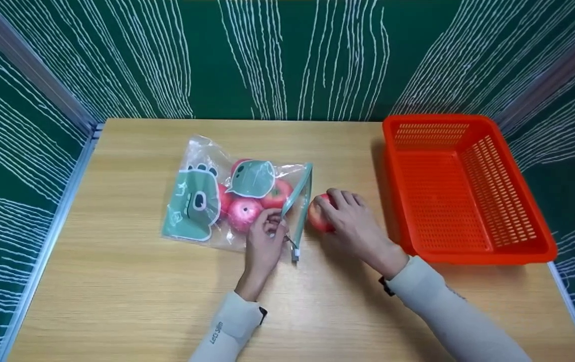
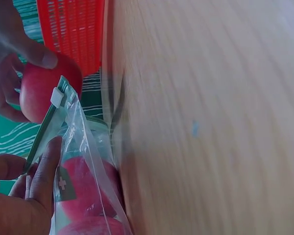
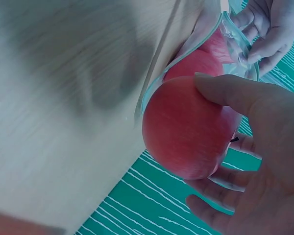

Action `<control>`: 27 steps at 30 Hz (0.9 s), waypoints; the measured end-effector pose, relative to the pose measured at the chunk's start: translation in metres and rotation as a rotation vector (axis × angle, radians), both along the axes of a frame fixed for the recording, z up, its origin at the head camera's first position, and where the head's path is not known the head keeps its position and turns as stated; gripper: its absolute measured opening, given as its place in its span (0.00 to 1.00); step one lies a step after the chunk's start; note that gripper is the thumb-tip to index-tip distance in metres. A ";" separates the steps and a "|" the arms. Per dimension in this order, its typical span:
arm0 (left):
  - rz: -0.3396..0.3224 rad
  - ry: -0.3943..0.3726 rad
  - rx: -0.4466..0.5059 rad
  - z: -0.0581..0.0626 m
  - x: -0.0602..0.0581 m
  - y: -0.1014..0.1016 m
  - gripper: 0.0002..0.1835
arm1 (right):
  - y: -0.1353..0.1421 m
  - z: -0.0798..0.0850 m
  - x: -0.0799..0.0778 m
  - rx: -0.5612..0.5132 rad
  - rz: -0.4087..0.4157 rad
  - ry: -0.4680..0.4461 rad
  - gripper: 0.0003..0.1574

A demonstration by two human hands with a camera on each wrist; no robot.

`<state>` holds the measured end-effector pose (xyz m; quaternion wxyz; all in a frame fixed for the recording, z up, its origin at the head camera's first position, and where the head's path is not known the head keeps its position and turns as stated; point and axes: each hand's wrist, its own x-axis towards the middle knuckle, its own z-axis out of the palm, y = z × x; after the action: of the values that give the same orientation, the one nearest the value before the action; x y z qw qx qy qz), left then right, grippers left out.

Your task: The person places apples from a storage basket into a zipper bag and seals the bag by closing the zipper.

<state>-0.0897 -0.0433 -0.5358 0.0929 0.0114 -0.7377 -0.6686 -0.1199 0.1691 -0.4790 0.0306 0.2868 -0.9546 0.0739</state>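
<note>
A clear zip bag (image 1: 198, 206) with a green cartoon print lies on the table, several red apples (image 1: 245, 213) inside it. Its green-edged mouth faces right and stands parted. My left hand (image 1: 266, 240) pinches one edge of that mouth between thumb and fingers, close to the slider (image 2: 57, 97). Just outside the opening, my right hand (image 1: 355, 221) grips another red apple (image 3: 188, 128), thumb on one side and fingers curled round the other. In the right wrist view this apple overlaps the bag's mouth, with the bagged apples right behind it.
An orange-red plastic basket (image 1: 553, 247) with slotted walls stands on the right of the wooden table (image 1: 131, 291), and no fruit shows in it. Green walls (image 1: 292, 60) with white wavy lines enclose the table at the back and sides.
</note>
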 end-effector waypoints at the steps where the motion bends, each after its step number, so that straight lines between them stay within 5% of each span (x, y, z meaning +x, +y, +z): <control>1: 0.001 -0.002 0.002 0.000 0.000 0.000 0.12 | -0.002 -0.001 -0.001 -0.006 -0.005 -0.007 0.61; 13: 0.017 0.037 -0.064 -0.001 0.000 0.000 0.13 | -0.028 -0.018 -0.006 -0.045 -0.103 -0.081 0.52; 27: 0.012 0.014 -0.078 0.001 0.002 0.000 0.14 | -0.043 -0.034 -0.009 -0.077 -0.106 -0.059 0.51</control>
<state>-0.0882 -0.0433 -0.5352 0.1025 0.0073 -0.7625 -0.6388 -0.1285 0.1262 -0.5132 0.0173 0.2321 -0.9654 0.1174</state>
